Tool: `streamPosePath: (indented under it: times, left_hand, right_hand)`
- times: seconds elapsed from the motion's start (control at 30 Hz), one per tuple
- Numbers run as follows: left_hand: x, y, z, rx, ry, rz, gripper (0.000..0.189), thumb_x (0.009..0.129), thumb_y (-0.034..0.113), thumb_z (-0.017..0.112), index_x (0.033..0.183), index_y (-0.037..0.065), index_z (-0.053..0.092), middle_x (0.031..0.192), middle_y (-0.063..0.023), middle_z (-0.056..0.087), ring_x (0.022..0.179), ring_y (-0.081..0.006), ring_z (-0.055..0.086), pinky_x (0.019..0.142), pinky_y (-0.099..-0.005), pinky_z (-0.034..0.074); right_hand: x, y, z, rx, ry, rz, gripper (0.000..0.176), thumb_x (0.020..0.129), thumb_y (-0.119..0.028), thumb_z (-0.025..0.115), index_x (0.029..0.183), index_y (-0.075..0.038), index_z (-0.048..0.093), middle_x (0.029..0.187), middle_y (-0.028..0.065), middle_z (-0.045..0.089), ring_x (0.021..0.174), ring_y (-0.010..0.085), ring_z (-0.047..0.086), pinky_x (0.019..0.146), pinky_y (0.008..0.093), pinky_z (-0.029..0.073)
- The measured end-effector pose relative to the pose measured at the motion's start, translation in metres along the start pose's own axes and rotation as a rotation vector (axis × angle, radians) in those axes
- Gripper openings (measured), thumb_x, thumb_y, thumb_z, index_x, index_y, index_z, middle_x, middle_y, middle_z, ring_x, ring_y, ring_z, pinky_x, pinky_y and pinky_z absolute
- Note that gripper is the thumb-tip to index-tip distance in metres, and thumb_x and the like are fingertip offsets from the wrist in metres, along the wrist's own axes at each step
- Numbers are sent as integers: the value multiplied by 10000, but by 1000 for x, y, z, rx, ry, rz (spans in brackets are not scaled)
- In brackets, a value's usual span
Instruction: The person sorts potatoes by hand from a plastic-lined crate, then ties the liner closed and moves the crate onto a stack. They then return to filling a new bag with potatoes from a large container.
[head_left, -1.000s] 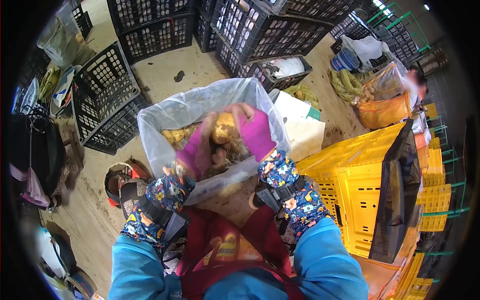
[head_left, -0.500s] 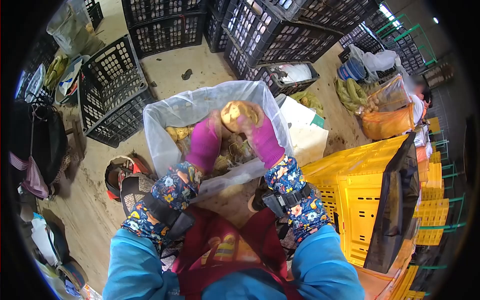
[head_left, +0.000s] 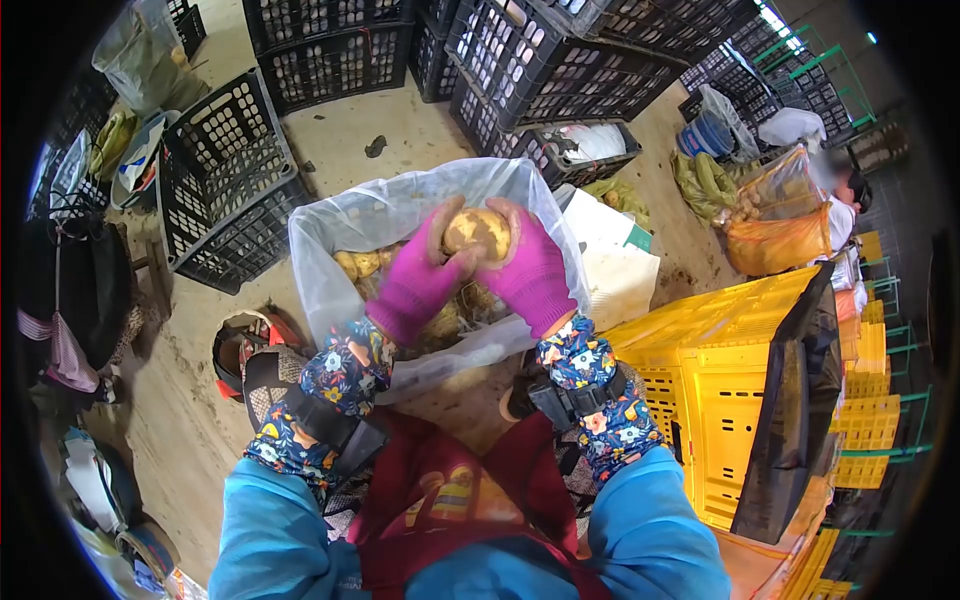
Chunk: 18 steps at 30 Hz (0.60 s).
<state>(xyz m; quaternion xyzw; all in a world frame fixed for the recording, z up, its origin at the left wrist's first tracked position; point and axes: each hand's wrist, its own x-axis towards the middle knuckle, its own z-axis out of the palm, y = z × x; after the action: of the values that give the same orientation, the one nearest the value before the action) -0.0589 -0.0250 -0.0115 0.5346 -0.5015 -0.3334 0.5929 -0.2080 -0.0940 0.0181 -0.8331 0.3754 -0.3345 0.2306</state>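
Observation:
Both hands wear magenta gloves with dirt on the fingers. Between them is a yellow potato (head_left: 478, 234) with brown soil patches, held above a crate lined with a clear plastic bag (head_left: 340, 215). My left hand (head_left: 420, 275) grips the potato from its left side, the thumb pressed low against it. On the opposite side my right hand (head_left: 530, 265) has its fingers curled round the potato. More potatoes (head_left: 360, 262) lie in the lined crate below, partly covered by my hands.
An open black crate (head_left: 225, 180) stands to the left, and stacked black crates (head_left: 560, 75) are at the back. Right of the lined crate are white cardboard (head_left: 605, 255) and a yellow crate (head_left: 700, 390). Another person (head_left: 840, 195) is at the far right beside orange mesh sacks (head_left: 775, 240).
The potato has been turned, so a different, more soiled face shows. My hands have shifted round it, and the left glove now shows its back more fully.

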Motion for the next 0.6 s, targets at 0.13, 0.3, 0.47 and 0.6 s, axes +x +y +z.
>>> streamPosePath:
  times: [0.13,0.3,0.47,0.6]
  left_hand:
    - [-2,21,0,56,42,137,404,981,235,558,1304,-8,552,1157,-177,659,1112,-236,612,1004,-339,442]
    - [3,9,-9,-35,18,-13,435,987,276,505,1308,-13,557,1278,-158,615,1170,-241,579,1025,-348,424]
    - [-8,9,9,68,-30,166,488,976,264,556,1378,-6,493,1296,-160,607,1225,-248,557,1054,-356,404]
    - [-8,17,-2,206,-150,242,569,960,253,601,1438,3,421,1317,-172,592,1278,-269,526,1079,-362,381]
  right_hand:
    - [-4,-14,-6,-198,-51,20,680,754,-443,772,1288,-101,525,1090,157,640,978,362,641,816,434,535]
    - [-9,-15,-6,-123,-50,-27,579,827,-417,718,1285,-110,542,1118,157,646,956,345,662,791,410,548]
    - [-5,1,-9,327,-4,244,347,914,-324,645,1138,-58,648,1100,163,681,961,289,686,778,349,538]
    - [-2,14,-6,545,-50,285,302,953,-293,607,1105,-38,664,1063,154,695,970,248,681,814,320,513]
